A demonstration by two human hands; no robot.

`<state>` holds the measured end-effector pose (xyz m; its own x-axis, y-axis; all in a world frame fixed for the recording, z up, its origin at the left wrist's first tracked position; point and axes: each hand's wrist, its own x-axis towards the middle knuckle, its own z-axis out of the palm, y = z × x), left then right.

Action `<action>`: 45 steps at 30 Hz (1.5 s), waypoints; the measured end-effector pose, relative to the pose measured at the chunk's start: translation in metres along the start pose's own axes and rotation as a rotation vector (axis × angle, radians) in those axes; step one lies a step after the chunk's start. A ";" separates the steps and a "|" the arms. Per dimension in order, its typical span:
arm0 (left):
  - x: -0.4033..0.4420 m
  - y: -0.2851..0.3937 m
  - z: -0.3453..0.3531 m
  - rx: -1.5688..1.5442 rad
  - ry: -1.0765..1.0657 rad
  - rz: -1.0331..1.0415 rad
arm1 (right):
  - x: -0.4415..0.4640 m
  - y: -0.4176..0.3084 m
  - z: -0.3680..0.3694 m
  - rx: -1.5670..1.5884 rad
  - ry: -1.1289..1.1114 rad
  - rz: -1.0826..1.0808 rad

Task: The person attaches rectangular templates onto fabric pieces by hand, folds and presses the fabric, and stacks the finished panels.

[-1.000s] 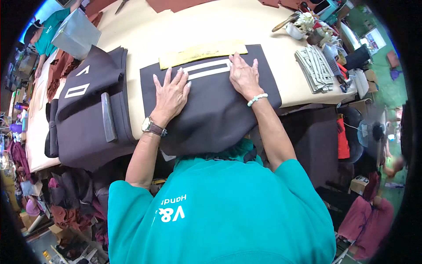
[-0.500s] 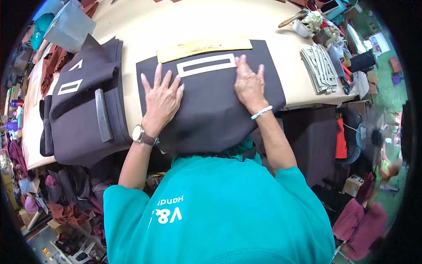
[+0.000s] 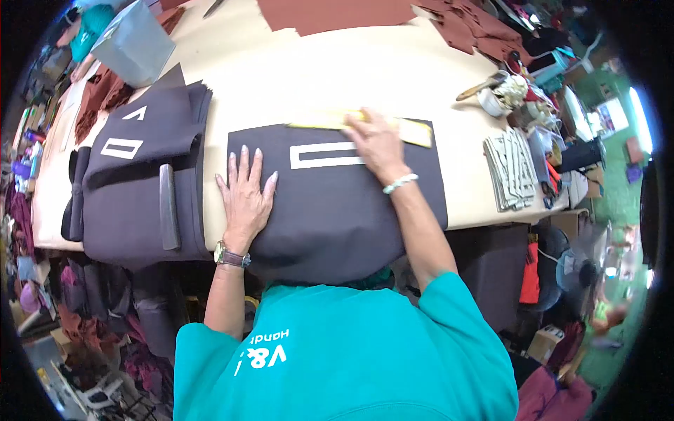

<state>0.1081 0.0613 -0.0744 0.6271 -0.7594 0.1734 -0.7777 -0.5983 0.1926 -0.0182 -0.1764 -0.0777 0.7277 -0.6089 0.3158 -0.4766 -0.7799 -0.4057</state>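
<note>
A dark, leather-like sheet point(image 3: 323, 217) lies on the table, its near part hanging over the front edge. A white rectangular outline piece point(image 3: 295, 157) sits near the sheet's far edge. My left hand point(image 3: 247, 203) rests flat on the sheet's left side, fingers spread, with a watch at the wrist. My right hand point(image 3: 377, 144) has its fingers bent over a yellow strip point(image 3: 415, 132) along the far edge. The palm covers the right end of the white outline, and the fingers hide the strip's middle. The strip looks slightly blurred.
On the left lies a stack of dark sheets point(image 3: 133, 210) with a dark bar-shaped tool point(image 3: 168, 207) on it. Folded pale strips point(image 3: 509, 168) are at right, near a brush point(image 3: 481, 85) and white bowl point(image 3: 491, 104). Reddish-brown pieces point(image 3: 337, 15) lie at the back.
My right hand has moved from beside the white outline onto the yellow strip, which has shifted right and tilted. My left hand has drawn away from the outline. The camera view has shifted.
</note>
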 end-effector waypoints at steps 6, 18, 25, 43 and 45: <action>0.003 0.002 0.001 -0.090 0.048 -0.048 | -0.017 0.123 -0.068 -0.385 0.091 0.482; -0.002 -0.001 -0.002 -0.251 0.187 0.083 | -0.075 0.030 -0.064 0.117 0.229 0.268; -0.057 -0.006 -0.136 -0.572 0.694 -0.237 | -0.018 -0.040 -0.118 0.875 0.232 0.126; 0.049 -0.385 -0.221 0.382 0.612 -0.313 | 0.106 -0.308 0.069 1.030 -0.035 -0.200; 0.063 -0.388 -0.200 0.385 0.602 -0.339 | 0.103 -0.304 0.073 0.883 -0.116 -0.177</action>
<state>0.4579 0.2972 0.0546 0.6622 -0.3169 0.6790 -0.4311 -0.9023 -0.0007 0.2376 0.0086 0.0150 0.8221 -0.4353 0.3670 0.1637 -0.4366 -0.8846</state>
